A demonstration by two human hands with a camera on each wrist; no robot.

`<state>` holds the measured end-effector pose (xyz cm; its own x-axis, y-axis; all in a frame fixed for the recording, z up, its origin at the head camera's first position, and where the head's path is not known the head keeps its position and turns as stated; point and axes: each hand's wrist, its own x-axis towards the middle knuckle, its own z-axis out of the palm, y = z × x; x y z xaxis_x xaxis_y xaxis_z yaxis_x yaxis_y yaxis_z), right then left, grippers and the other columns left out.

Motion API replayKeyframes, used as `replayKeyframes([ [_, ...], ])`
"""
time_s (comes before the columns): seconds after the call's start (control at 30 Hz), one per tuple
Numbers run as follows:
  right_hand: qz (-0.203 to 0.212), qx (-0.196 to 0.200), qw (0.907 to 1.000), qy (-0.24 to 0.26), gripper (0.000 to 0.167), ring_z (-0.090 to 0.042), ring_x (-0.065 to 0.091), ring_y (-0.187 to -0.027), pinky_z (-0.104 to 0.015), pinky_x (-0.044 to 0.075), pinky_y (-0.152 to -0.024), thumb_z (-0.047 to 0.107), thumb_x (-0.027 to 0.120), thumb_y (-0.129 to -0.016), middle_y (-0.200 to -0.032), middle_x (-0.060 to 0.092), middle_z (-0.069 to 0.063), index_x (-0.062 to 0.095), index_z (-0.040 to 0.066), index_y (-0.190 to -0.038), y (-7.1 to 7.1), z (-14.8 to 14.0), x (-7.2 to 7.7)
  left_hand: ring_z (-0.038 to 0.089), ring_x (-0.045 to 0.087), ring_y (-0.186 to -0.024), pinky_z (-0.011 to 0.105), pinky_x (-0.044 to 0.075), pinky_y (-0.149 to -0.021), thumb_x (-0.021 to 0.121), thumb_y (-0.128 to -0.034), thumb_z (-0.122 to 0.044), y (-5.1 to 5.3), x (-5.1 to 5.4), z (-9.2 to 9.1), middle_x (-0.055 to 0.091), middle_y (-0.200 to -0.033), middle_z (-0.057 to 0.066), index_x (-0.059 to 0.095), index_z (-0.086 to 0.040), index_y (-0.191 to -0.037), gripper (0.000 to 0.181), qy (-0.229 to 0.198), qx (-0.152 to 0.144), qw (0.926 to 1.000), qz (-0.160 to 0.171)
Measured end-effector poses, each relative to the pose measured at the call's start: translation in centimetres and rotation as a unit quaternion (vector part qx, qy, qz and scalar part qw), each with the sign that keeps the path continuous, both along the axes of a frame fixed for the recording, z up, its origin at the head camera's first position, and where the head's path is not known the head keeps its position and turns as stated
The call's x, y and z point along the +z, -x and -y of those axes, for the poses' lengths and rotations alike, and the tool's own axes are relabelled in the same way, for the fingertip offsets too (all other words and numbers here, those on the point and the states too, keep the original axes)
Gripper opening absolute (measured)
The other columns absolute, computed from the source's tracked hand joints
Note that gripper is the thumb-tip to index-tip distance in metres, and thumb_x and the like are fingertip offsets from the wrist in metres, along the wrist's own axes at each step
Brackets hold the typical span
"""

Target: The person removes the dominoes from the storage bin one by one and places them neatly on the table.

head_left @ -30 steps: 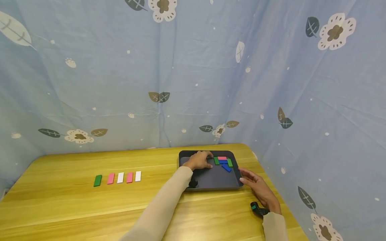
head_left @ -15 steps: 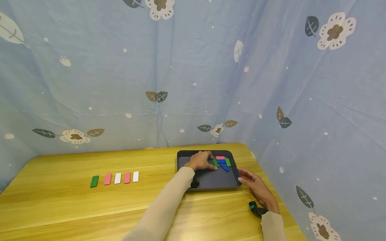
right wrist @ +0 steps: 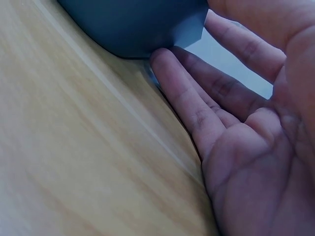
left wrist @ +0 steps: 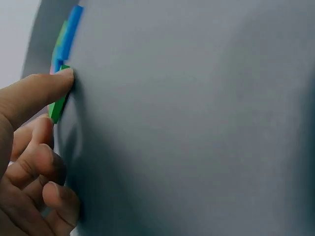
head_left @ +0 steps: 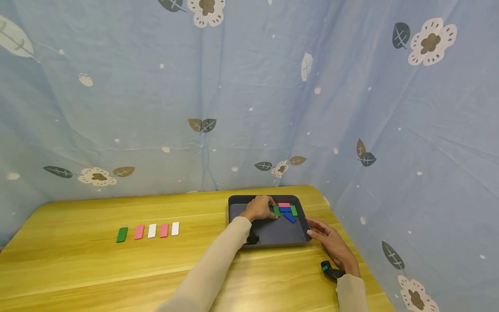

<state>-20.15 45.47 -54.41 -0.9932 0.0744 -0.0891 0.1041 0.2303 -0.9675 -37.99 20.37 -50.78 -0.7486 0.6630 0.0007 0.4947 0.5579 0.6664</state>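
Note:
Inside the dark grey tray (head_left: 278, 237), my left hand (head_left: 259, 209) pinches a green block (head_left: 276, 210) endwise between thumb and fingers. The left wrist view shows the thumb on one end of that green block (left wrist: 58, 107) and a fingertip at the other. Just right of it lie a pink block (head_left: 284, 205), a blue block (head_left: 286, 209) and another green block (head_left: 294, 211). A second blue block (head_left: 290, 217) lies slanted below them. My right hand (head_left: 333, 245) touches the tray's right side with extended fingers; the right wrist view shows fingertips at the tray's wall (right wrist: 133, 29).
On the left of the wooden table (head_left: 97, 268) several blocks stand apart in a row: a green one (head_left: 122, 235), pink ones (head_left: 139, 232) and white ones (head_left: 152, 231). A flowered blue curtain (head_left: 156, 108) hangs behind and along the right side.
The left hand's green block first stood at the others' left side, then tilted and shifted under the hand; now it sits straighter, a little left of them. The right hand stays at the tray.

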Motion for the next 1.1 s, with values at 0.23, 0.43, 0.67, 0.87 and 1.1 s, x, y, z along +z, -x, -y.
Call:
replayKeyframes([
  [0.23, 0.007, -0.009, 0.9999, -0.009, 0.057, -0.027, 0.039, -0.145, -0.020, 0.042, -0.103, 0.030, 0.069, -0.101, -0.158, 0.044, -0.004, 0.049, 0.021, -0.154, 0.2, 0.1, 0.2, 0.014, 0.060, -0.066, 0.029, 0.050, -0.064, 0.087, -0.0849, -0.019, 0.2, 2.2, 1.2, 0.065, -0.075, -0.001, 0.072, -0.006, -0.121, 0.041, -0.072, -0.038, 0.9962, 0.029],
  [0.43, 0.008, -0.006, 0.9999, -0.007, 0.058, -0.029, 0.036, -0.147, -0.020, 0.042, -0.103, 0.028, 0.068, -0.102, -0.159, 0.042, -0.006, 0.047, 0.017, -0.155, 0.3, 0.1, 0.2, 0.013, 0.058, -0.061, 0.028, 0.049, -0.059, 0.088, -0.0835, -0.015, 0.4, 3.1, 2.8, 0.064, -0.071, 0.000, 0.072, -0.003, -0.120, 0.042, -0.073, -0.041, 0.9964, 0.009],
  [0.67, 0.024, -0.003, 0.9996, -0.011, 0.061, -0.030, 0.035, -0.148, -0.039, 0.037, -0.114, 0.032, 0.068, -0.102, -0.160, 0.040, -0.007, 0.045, 0.017, -0.156, 0.4, 0.2, -0.1, 0.012, 0.052, -0.056, 0.025, 0.044, -0.056, 0.087, -0.0847, -0.013, 0.4, 3.6, 5.1, 0.062, -0.066, 0.001, 0.070, -0.003, -0.125, 0.045, -0.072, -0.038, 0.9966, 0.014],
  [0.87, 0.027, -0.004, 0.9994, -0.022, 0.062, -0.020, 0.042, -0.141, -0.025, 0.042, -0.106, 0.033, 0.068, -0.101, -0.159, 0.041, -0.009, 0.044, 0.017, -0.156, 0.4, 0.3, -0.3, 0.011, 0.052, -0.056, 0.025, 0.043, -0.055, 0.088, -0.0837, -0.015, 0.8, 3.9, 7.2, 0.061, -0.066, 0.000, 0.070, -0.004, -0.125, 0.047, -0.073, -0.038, 0.9966, 0.002],
  [1.1, 0.020, 0.007, 0.9993, -0.032, 0.061, -0.003, 0.050, -0.128, -0.016, 0.044, -0.098, 0.034, 0.066, -0.103, -0.158, 0.042, -0.014, 0.043, 0.017, -0.157, 0.5, -0.2, 0.1, 0.011, 0.054, -0.057, 0.025, 0.045, -0.056, 0.087, -0.0846, -0.018, 0.9, 4.8, 9.7, 0.062, -0.068, -0.001, 0.070, -0.004, -0.125, 0.047, -0.063, -0.043, 0.9969, -0.020],
])
